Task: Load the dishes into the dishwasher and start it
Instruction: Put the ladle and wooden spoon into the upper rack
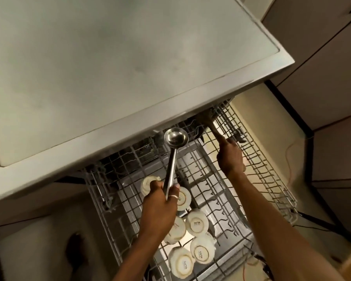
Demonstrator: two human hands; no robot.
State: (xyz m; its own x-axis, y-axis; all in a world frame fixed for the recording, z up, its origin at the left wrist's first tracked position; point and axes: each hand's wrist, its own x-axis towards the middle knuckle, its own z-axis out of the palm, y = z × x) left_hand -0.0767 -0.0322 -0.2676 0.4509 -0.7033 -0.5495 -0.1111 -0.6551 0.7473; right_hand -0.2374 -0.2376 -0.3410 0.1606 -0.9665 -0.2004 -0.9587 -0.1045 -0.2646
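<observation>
Filling the far half of my view is a flat grey stainless-steel countertop (114,63), its raised edge running diagonally from near left to far right. Below its edge, a grey wire dishwasher rack (257,165) is pulled out toward me over a pale floor (257,110).

My left hand (160,205) is closed around the near end of a long steel ladle (173,157), fingers wrapped on the handle, a ring showing on one finger. It holds the ladle's round bowl up at the far end, just at the countertop's edge and above the rack.

My right hand (230,157) reaches farther right, fingers clamped on a brown wooden handle (211,123) whose far end runs under the countertop; I cannot tell what utensil it belongs to.

Six white ceramic cups (197,222) sit upside down in the near part of the rack, bases up, clustered close together, partly hidden by my left wrist.
</observation>
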